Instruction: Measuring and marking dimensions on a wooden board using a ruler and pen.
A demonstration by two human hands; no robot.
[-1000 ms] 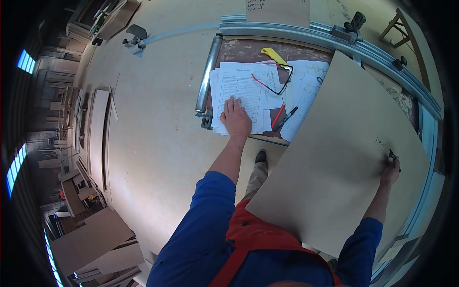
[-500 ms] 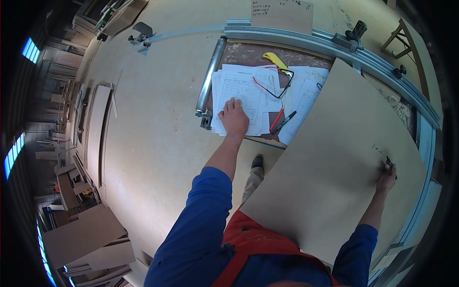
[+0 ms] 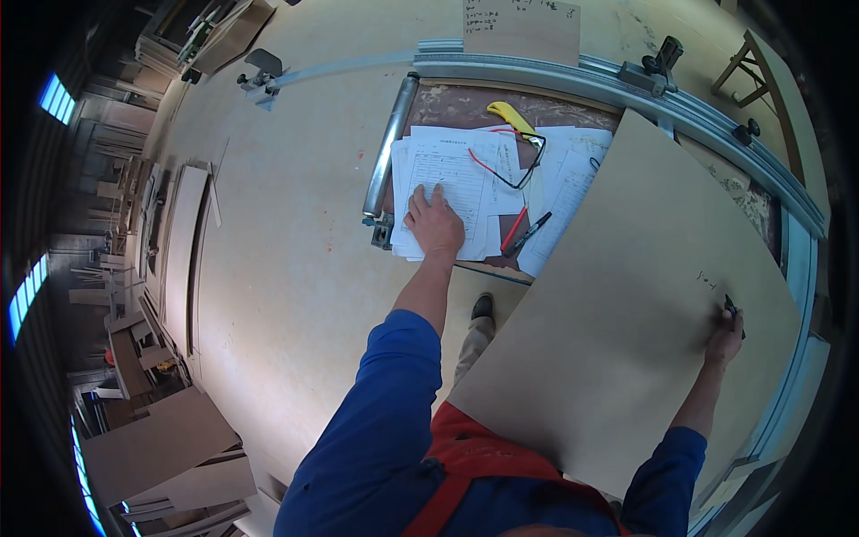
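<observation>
My left hand [image 3: 436,224] lies on a stack of printed sheets [image 3: 447,161], its fingers spread. In my right hand [image 3: 723,342] is a dark marker pen [image 3: 730,305], its tip close to the face of a large tan board [image 3: 591,304]. A few handwritten marks [image 3: 707,279] stand on the board just beyond the pen. To the right of the stack, glasses [image 3: 537,161] with red and black frames rest on more papers. A red pen [image 3: 514,228] and a second black marker [image 3: 535,234] lie side by side below them. A yellow-handled tool [image 3: 510,115] sits farther back.
A metal rail [image 3: 537,68] with clamp-like stops [image 3: 658,67] curves round the far and right edges. A steel roller [image 3: 390,148] borders the papers on the left. Another tan panel [image 3: 523,36] with handwriting stands beyond the rail. Cut panels [image 3: 161,443] are stacked at lower left.
My left hand's fingers have spread wider on the sheets. The right hand stays by the handwritten marks with the pen, only slightly shifted. The whole view has moved a little.
</observation>
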